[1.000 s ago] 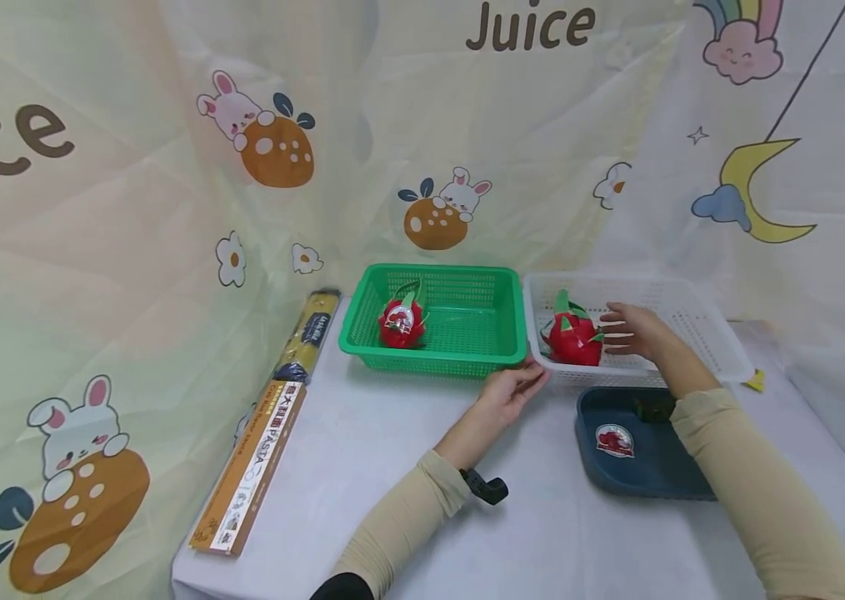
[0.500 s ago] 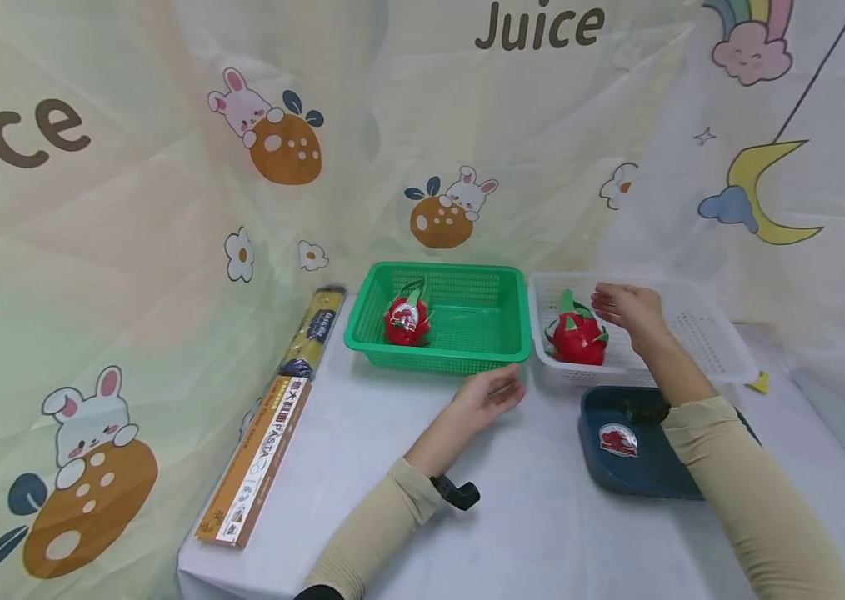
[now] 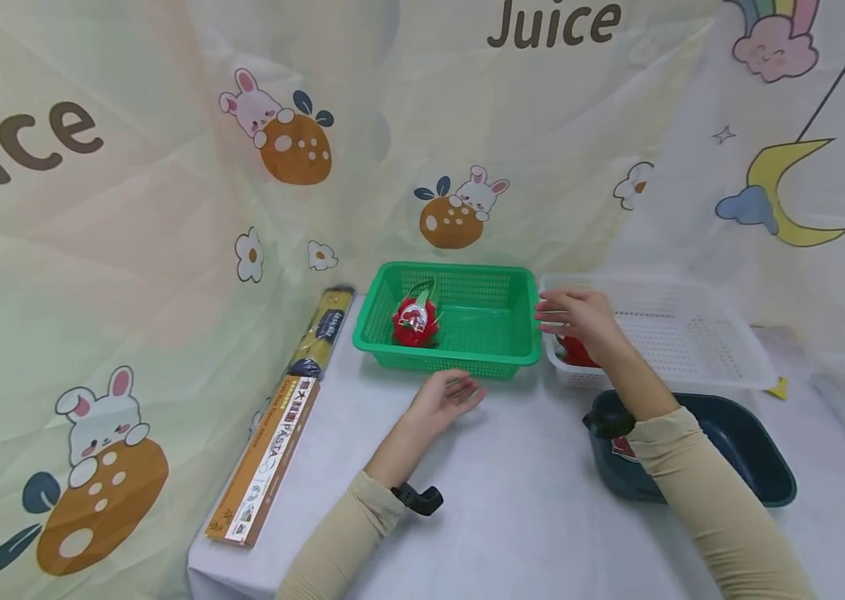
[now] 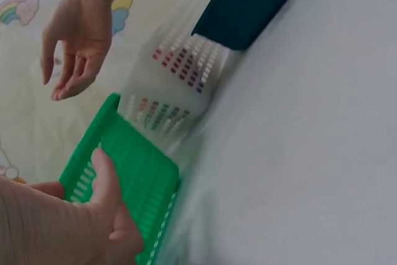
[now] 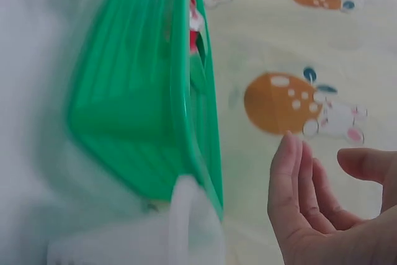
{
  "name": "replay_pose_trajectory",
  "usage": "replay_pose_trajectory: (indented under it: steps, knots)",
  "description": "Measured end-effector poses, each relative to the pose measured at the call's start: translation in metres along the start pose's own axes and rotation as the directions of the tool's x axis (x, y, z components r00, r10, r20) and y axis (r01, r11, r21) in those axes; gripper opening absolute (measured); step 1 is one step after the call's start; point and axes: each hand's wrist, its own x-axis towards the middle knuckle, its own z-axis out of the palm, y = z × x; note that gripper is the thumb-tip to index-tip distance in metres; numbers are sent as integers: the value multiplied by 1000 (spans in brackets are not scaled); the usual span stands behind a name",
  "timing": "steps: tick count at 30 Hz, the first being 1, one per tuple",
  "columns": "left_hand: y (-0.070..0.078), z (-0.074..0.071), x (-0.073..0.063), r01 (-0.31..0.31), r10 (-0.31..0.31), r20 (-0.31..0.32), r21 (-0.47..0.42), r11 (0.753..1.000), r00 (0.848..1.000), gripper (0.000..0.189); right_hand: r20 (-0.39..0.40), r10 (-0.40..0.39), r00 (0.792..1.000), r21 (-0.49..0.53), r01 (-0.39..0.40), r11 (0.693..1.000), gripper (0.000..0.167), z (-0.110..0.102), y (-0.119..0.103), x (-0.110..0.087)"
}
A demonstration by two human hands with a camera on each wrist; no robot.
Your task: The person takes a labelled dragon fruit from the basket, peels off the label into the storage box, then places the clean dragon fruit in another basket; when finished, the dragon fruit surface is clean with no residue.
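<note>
A red dragon fruit (image 3: 415, 323) with green leaf tips and a round sticker sits in the left part of the green basket (image 3: 520, 360). Beside it stands a white basket (image 3: 722, 379), where a second red dragon fruit (image 3: 578, 355) is mostly hidden behind my right hand (image 3: 583, 321). That hand is raised over the white basket's left end, near the green rim, fingers extended and holding nothing. In front of the green basket is my left hand (image 3: 443, 400), its fingers loosely bent and nothing in them; the left wrist view shows it close to the basket's side.
A dark blue tray (image 3: 760, 446) lies in front of the white basket, partly under my right forearm. To the left are a pasta box (image 3: 263, 462) and a yellow pasta packet (image 3: 323, 327). A printed cloth hangs behind the baskets.
My right hand has moved left from beside the dragon fruit in the white basket toward the green basket. My left hand has drawn left, away from where the two baskets meet.
</note>
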Motion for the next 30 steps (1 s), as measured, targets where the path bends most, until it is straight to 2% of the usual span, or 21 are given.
replay_pose_trajectory:
  steps: [5, 6, 9, 14, 19, 26, 30]
  knots:
    - [16, -19, -4, -22, 23, 8, -64, 998, 1000, 37, 45, -3, 999, -30, 4, 1000, 53, 27, 4, 9]
    - [19, -24, -7, -42, 43, 20, -60, 997, 999, 38, 53, 7, 999, -37, -5, 999, 53, 33, 5, 11]
    - [30, -33, -10, -76, 75, -18, -86, 993, 997, 40, 69, 46, 997, -48, -43, 998, 52, 50, 6, 17]
    - [49, -47, -9, -130, 117, -113, -120, 984, 987, 33, 84, 92, 992, -20, -91, 996, 51, 75, 8, 25]
    - [66, -60, -7, -210, 188, -171, -122, 970, 967, 30, 100, 104, 989, -3, -104, 995, 49, 95, 11, 32]
    - [87, -77, -8, -299, 268, -230, -112, 948, 936, 43, 139, 143, 980, 65, -153, 986, 49, 117, 20, 41]
    - [96, -80, -9, -348, 317, -249, -92, 933, 915, 51, 164, 183, 969, 77, -197, 977, 53, 127, 27, 48]
